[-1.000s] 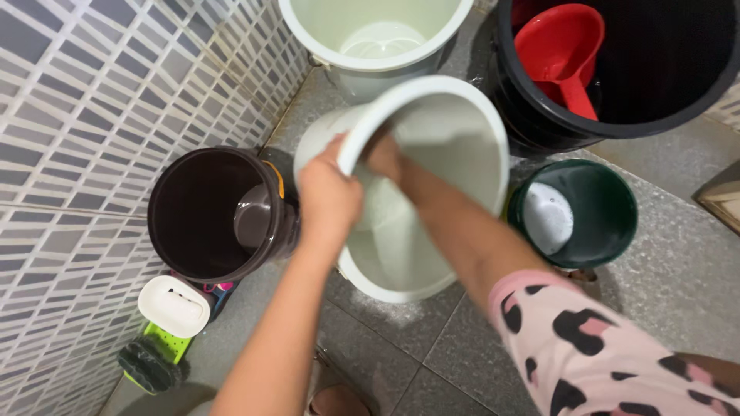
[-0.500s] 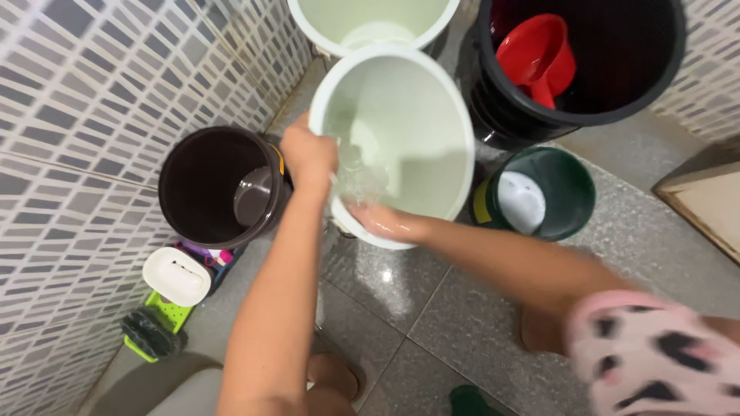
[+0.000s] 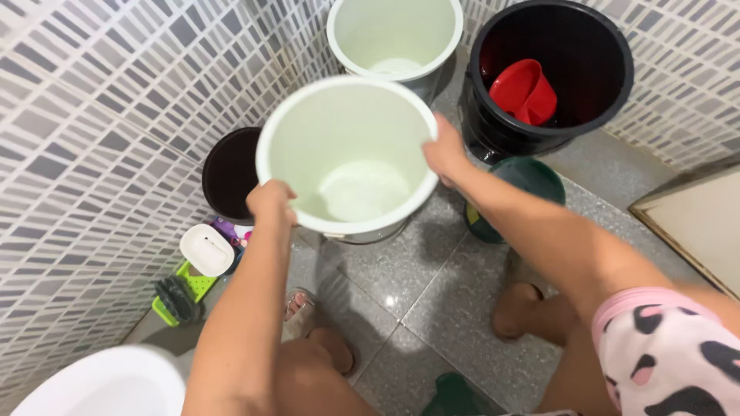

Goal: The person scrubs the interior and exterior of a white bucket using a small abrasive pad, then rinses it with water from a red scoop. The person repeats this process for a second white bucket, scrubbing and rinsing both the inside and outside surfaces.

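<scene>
Grey tiled floor (image 3: 432, 323): left hand (image 3: 271, 202) at 7 and right hand (image 3: 445, 151) at 3 are gripping the pale bucket (image 3: 347, 154) rim, fingers clenched; looking light, rigid, wet-slick.

pale green bucket (image 3: 351, 166), red scoop (image 3: 526, 92)

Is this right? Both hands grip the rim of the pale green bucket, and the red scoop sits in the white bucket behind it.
Not quite. Both hands, left hand and right hand, do grip the rim of the pale green bucket, but the red scoop sits in the black bucket, not the white bucket. The head view shows it.
</scene>
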